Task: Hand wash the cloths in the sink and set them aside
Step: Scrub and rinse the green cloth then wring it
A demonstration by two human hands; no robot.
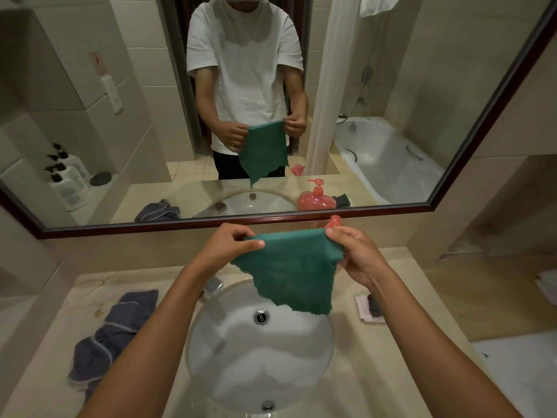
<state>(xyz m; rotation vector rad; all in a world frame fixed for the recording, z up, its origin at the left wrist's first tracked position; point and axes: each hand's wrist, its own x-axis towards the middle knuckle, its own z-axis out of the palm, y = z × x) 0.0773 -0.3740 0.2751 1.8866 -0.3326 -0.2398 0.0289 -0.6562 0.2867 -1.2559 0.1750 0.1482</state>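
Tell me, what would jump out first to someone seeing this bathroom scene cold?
The green cloth, stretched by its top corners between the left hand and right hand, hangs above the white sink. A crumpled grey cloth lies on the counter to the sink's left. The big mirror behind repeats it all.

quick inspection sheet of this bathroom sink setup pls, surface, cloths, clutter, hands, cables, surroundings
surface: beige stone counter around a white round sink; no standing water seen in it.
job's things: green cloth held spread above the sink; grey cloth crumpled on the counter left of it.
clutter: red pump bottle behind the green cloth; dark item on a pink cloth on the right.
grippers: left hand and right hand each pinch a top corner.
cables: nothing seen.
surroundings: wall mirror reflecting a bathtub and curtain.
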